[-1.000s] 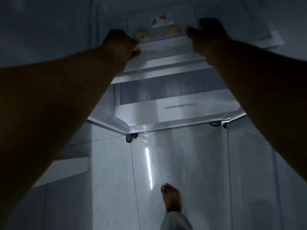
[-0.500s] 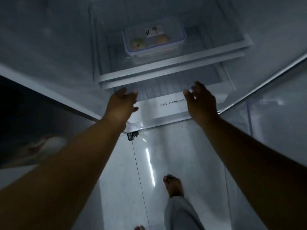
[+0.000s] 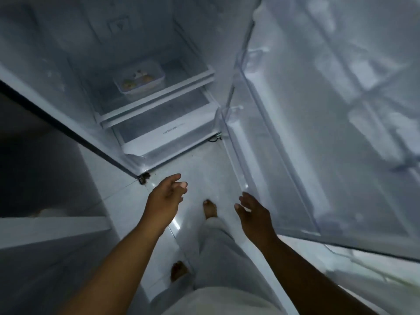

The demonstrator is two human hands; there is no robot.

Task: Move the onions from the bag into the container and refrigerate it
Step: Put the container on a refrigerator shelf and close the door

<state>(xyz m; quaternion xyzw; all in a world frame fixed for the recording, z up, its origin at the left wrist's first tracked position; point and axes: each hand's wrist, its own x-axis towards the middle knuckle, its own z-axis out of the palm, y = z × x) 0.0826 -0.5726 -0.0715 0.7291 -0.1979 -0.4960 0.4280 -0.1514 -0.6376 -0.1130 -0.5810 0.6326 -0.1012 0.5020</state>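
Observation:
A clear lidded container [image 3: 140,78] with a blue-edged lid stands on a glass shelf [image 3: 159,96] inside the open fridge. Through the lid I see round yellowish onions [image 3: 129,83]. My left hand [image 3: 167,196] hangs over the floor in front of the fridge, fingers loosely apart, holding nothing. At the same height, near the open door, my right hand [image 3: 254,212] is spread and empty too. Both hands are well clear of the container.
The fridge door [image 3: 329,110] stands open on the right, with clear door bins [image 3: 272,178]. A white crisper drawer [image 3: 168,135] sits below the shelf. My bare feet [image 3: 210,208] stand on the glossy tiled floor. A dark counter edge [image 3: 52,226] runs at the left.
Both hands let go of the container on the shelf and drew back out of the fridge toward me. The view has backed away, so the door now shows.

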